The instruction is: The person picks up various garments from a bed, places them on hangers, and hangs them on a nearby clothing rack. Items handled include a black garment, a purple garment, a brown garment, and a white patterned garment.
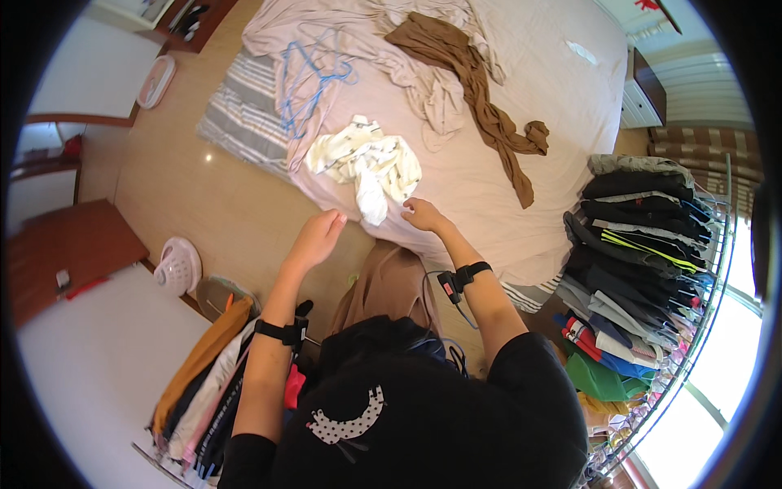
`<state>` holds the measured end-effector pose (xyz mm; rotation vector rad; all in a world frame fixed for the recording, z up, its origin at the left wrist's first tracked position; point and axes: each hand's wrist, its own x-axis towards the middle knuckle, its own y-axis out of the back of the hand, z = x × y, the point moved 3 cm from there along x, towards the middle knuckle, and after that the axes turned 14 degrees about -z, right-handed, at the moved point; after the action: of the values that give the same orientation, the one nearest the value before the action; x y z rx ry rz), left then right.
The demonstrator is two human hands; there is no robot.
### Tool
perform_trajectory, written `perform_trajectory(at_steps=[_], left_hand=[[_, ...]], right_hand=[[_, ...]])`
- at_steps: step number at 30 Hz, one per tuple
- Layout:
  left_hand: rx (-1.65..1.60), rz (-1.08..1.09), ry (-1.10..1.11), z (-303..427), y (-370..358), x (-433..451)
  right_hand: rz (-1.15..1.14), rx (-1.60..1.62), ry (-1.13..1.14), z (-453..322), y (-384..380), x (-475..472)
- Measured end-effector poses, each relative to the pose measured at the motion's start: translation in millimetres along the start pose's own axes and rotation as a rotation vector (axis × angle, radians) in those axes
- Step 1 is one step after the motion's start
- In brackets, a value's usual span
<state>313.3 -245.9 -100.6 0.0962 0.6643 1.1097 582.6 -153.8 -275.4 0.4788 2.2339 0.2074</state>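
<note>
A crumpled white-and-cream patterned garment (372, 160) lies in a heap near the bed's edge. My right hand (424, 215) hovers just by its lower right side, thumb and fingers bent and apart, with nothing seen in it. To the lower left of the cloth, over the floor beside the bed, is my left hand (317, 237). Its fingers are drawn together, the palm is turned out of sight, and no object shows in it. Several blue clothes hangers (311, 85) are tangled on the bed beyond the garment. A long brown garment (479, 91) stretches across the pink bedsheet (540, 91).
At right, a rack (721, 257) holds many hung clothes (641, 232). More hung clothes (208, 385) are at lower left. A striped grey mattress cover (244, 104) shows at the bed's corner. A pink-and-white basket (178, 267) and a pink basin (156, 81) stand along the left.
</note>
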Motion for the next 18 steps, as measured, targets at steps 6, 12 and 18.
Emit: perform_trajectory(at_steps=[6, 12, 18], left_hand=[[-0.024, -0.107, -0.04, 21.4, 16.0, 120.4], [-0.089, -0.121, -0.058, 29.1, 11.8, 223.4], [-0.138, -0.146, -0.008, 27.4, -7.9, 273.3]], right_hand=[[0.375, 0.137, -0.255, 100.0, 106.1, 51.8], [0.564, 0.068, -0.467, 186.2, 221.2, 88.7], [0.611, 0.121, -0.465, 234.2, 296.4, 111.6]])
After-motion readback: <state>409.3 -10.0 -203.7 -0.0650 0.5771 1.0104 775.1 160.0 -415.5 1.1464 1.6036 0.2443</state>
